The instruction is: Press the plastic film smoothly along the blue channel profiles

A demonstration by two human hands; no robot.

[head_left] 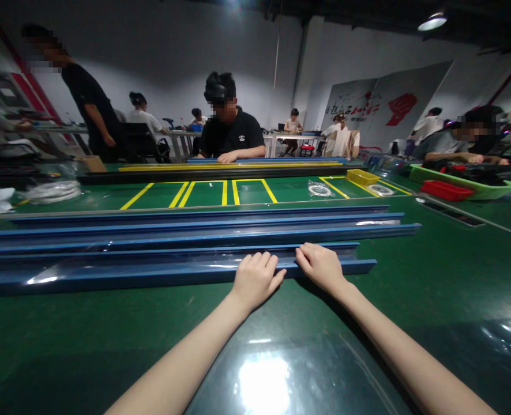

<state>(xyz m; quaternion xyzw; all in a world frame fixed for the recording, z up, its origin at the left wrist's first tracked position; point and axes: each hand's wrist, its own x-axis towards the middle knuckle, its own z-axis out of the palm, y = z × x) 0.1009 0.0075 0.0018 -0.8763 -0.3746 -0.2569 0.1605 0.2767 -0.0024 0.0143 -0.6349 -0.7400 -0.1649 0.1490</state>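
Observation:
A long blue channel strip with raised side walls lies crosswise in front of me. My left hand rests on its near wall, fingers curled over the rim and thumb pointing right. Just to the right, my right hand grips the same wall near the strip's right end, its fingers also bent over the edge. A small gap separates the two hands. The fingertips are hidden inside the channel. Behind it, a second blue channel strip lies roughly parallel.
The green table has yellow tape lines. Across it a person works by black and yellow strips. At the right stand a red tray, a yellow tray and a green tray. Bagged white coils lie left.

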